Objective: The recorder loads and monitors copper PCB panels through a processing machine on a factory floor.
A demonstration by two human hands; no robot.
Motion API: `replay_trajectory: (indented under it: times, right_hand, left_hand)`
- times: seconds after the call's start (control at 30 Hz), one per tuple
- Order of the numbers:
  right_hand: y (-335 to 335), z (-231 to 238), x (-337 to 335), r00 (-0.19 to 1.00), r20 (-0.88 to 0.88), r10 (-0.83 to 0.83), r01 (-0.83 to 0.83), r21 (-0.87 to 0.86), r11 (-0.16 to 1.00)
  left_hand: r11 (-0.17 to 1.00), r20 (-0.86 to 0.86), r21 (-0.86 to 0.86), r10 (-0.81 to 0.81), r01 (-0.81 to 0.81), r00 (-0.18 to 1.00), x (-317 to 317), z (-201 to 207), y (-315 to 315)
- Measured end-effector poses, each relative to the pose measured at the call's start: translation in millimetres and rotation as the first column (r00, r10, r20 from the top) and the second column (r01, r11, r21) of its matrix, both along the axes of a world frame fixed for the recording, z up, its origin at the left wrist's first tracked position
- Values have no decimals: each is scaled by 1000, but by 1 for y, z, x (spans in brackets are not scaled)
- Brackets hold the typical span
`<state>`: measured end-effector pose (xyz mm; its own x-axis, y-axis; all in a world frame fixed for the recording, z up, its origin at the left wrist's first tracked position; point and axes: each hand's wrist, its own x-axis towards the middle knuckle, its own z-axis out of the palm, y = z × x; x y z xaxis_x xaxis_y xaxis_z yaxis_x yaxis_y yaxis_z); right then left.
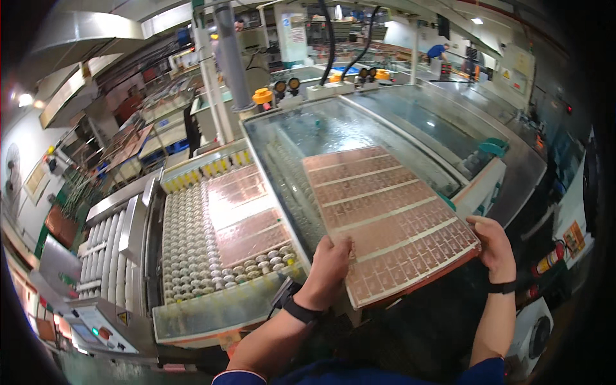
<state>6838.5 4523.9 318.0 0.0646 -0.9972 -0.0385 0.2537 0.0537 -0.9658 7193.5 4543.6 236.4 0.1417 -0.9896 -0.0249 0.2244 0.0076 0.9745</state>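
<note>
- Left hand (328, 273): partly closed, grasping the copper-coloured panel (391, 208) by its left edge, near the lower-left corner; thumb on the top face, other fingers mostly hidden, so their spread can't be told.
- Right hand (495, 247): curled, grasping the same panel at its right edge, near the lower-right corner; part of the grip is hidden under or behind the edge.
- Panel: held tilted between both hands, in front of the body, its far part overlapping the wet clear-topped tank (343, 122) in view; can't tell if it touches. Grid pattern, pale strips across the face.
- Dark band on each wrist: left wristband (303, 312), right wristband (502, 288).
- Left of the tank: roller bed (186, 250), rows of small wheels; shiny copper-coloured sheets (253, 239) lie on it, apart from both hands.
- Further left: control box (102, 330) with a green light, beside steel-framed rollers (102, 253).
- Far right background: person in blue (438, 51), bent over.
</note>
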Motion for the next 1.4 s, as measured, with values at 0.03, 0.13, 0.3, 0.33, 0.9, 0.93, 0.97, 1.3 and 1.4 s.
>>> replay_trajectory:
  times: [0.03, 0.13, 0.3, 0.33, 0.9, 0.93, 0.97, 1.3, 1.4]
  right_hand:
    - [2, -2, 7, 987, -140, -74, 74, -10, 997]
    - [1, -4, 16, 909, -406, -92, 82, -43, 996]
    - [20, -1, 33, 878, -460, -132, 122, -51, 991]
    - [16, -9, 22, 818, -545, -184, 123, -146, 981]
    - [8, -42, 39, 845, -430, -318, 242, -223, 944]
    - [9, -34, 42, 778, -522, -349, 270, -223, 936]
    - [6, -35, 31, 762, -564, -317, 237, -212, 948]
    - [24, -17, 26, 820, -482, -310, 263, -164, 951]
    - [16, -20, 35, 830, -473, -295, 250, -157, 955]
  left_hand:
    - [998, -1, 55, 4, -4, 1000, 3, 2, -4]
    - [991, 14, 94, -100, 98, 995, 17, 28, 10]
    - [976, 230, -55, 216, -209, 949, 126, -9, 8]
    - [926, 577, -163, 370, -341, 728, 160, -10, 4]
    - [937, 996, -60, 80, 344, -45, 368, -190, -51]
    - [988, 977, 147, -138, 46, -163, 359, -182, -36]
    - [996, 989, 78, -71, 49, -132, 335, -159, -35]
    - [849, 586, -516, 250, 116, 771, 135, -28, 23]
    - [984, 497, -37, -135, 176, 857, 73, 29, 62]
